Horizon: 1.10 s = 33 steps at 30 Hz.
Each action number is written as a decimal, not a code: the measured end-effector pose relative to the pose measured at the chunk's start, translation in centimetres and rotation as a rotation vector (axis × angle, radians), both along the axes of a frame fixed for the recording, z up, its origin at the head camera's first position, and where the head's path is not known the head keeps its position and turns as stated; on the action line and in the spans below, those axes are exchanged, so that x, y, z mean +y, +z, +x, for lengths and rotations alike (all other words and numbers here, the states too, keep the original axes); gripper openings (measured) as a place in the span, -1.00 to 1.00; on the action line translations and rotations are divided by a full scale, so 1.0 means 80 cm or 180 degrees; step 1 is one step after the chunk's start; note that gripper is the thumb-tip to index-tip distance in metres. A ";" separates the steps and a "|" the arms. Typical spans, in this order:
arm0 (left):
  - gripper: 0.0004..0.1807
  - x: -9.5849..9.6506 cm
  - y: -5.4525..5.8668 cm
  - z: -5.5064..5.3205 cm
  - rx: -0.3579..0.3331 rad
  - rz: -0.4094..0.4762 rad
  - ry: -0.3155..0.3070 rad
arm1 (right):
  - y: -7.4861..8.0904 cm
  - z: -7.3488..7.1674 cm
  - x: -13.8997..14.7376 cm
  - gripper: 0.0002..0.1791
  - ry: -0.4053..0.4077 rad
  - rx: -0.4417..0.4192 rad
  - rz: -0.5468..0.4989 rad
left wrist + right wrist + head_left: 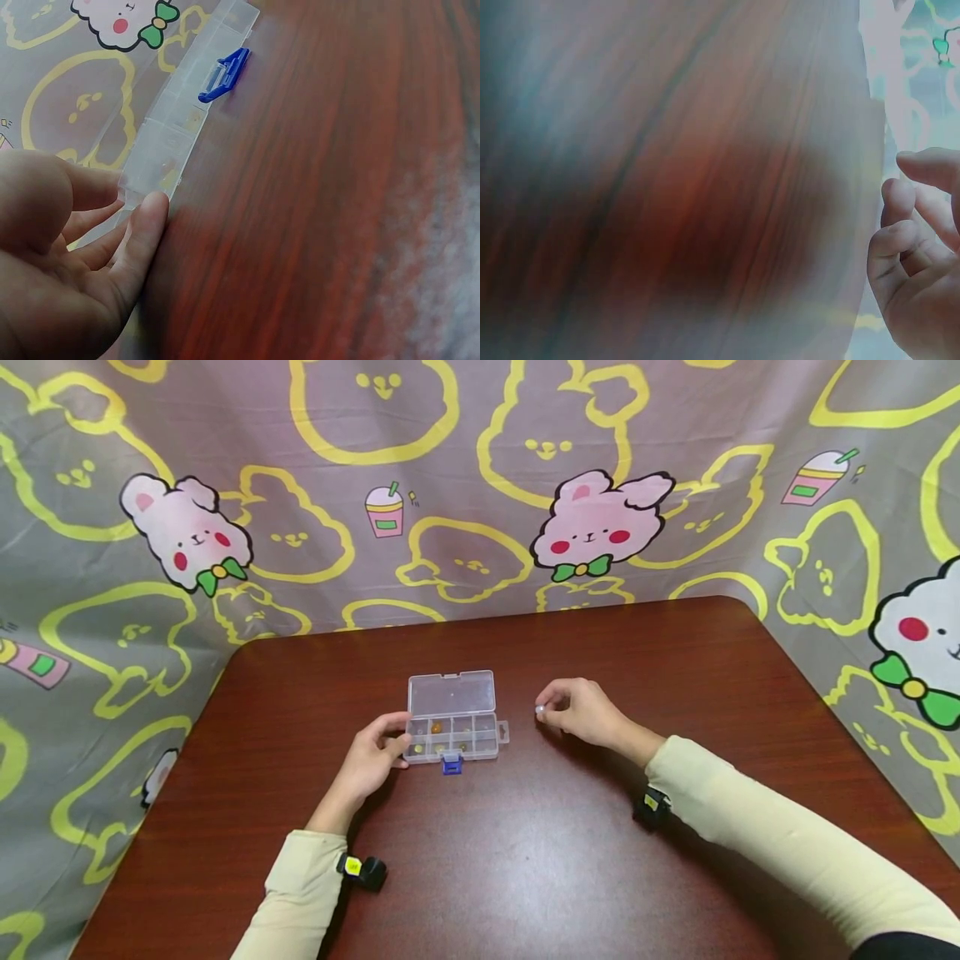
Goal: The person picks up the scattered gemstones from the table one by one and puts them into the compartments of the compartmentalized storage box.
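A clear plastic compartment box [486,745] lies on the table with its lid [452,695] tipped back. Small amber and yellowish pieces sit in several compartments, and a blue latch [452,766] sticks out at the front. My left hand [367,760] holds the box's left end; in the left wrist view the thumb [148,225] presses at its near corner. To the right of the box, my right hand [588,714] pinches a small whitish bead-like piece [540,711] between thumb and fingertips. That piece does not show in the right wrist view.
The dark red-brown wooden table [525,860] reflects light near its middle. Behind it and at the sides hangs a grey cloth [450,468] with cartoon bears and yellow outlines. A clear hanging tab [503,732] juts from the box's right end.
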<state>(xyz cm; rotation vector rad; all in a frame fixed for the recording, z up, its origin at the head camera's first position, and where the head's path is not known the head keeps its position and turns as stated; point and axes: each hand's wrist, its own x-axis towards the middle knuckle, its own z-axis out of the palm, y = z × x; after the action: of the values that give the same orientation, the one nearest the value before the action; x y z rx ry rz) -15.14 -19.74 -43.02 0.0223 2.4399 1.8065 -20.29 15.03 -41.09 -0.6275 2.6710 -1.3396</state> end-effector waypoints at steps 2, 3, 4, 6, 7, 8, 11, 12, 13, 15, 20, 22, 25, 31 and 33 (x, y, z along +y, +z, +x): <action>-0.60 0.000 0.001 0.000 -0.0008 -0.0003 0.0001 | 0.001 0.003 -0.007 -0.93 0.0043 -0.0012 -0.0032; -0.60 0.000 0.001 0.000 -0.0008 -0.0003 0.0001 | 0.001 0.005 -0.011 -0.93 0.0064 -0.0010 -0.0046; -0.60 0.000 0.001 0.000 -0.0010 -0.0004 -0.0004 | 0.001 0.006 -0.015 -0.93 0.0087 -0.0020 -0.0067; -0.60 0.001 0.001 0.000 -0.0014 -0.0011 -0.0007 | 0.001 0.009 -0.021 -0.93 0.0131 -0.0005 -0.0085; -0.60 0.001 0.001 0.000 -0.0017 -0.0010 -0.0005 | 0.001 0.010 -0.025 -0.92 0.0149 0.0008 -0.0085; -0.60 0.001 0.001 0.000 -0.0016 -0.0012 -0.0006 | 0.001 0.012 -0.028 -0.92 0.0170 0.0019 -0.0088; -0.60 0.001 0.000 -0.001 -0.0010 -0.0024 0.0004 | 0.003 0.016 -0.039 -0.93 0.0236 0.0054 -0.0100; -0.60 0.001 -0.001 -0.001 -0.0005 -0.0026 0.0008 | 0.004 0.017 -0.042 -0.92 0.0261 0.0075 -0.0110; -0.61 0.001 -0.001 -0.002 0.0002 -0.0024 0.0012 | 0.004 0.018 -0.046 -0.92 0.0287 0.0090 -0.0122; -0.61 0.001 -0.002 -0.002 0.0010 -0.0020 0.0016 | 0.004 0.021 -0.054 -0.91 0.0337 0.0131 -0.0153; -0.60 0.000 -0.002 -0.002 0.0019 0.0002 0.0019 | 0.004 0.025 -0.071 -0.90 0.0448 0.0149 -0.0187; -0.60 0.000 -0.002 -0.001 0.0014 0.0002 0.0021 | 0.005 0.027 -0.077 -0.90 0.0480 0.0130 -0.0180; -0.61 0.000 -0.001 -0.001 0.0010 -0.0003 0.0021 | 0.006 0.027 -0.085 -0.90 0.0518 0.0152 -0.0158; -0.61 0.000 -0.002 -0.001 0.0017 0.0008 0.0016 | 0.007 0.029 -0.097 -0.89 0.0575 0.0250 -0.0134; -0.61 0.000 -0.002 -0.001 0.0019 0.0013 0.0022 | 0.007 0.030 -0.100 -0.89 0.0577 0.0259 -0.0132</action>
<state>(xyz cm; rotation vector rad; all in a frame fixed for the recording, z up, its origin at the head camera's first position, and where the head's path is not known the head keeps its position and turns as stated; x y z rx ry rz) -15.19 -19.77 -43.15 0.0195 2.4434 1.8170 -17.91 7.00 -40.53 -0.9234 2.5785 -1.3506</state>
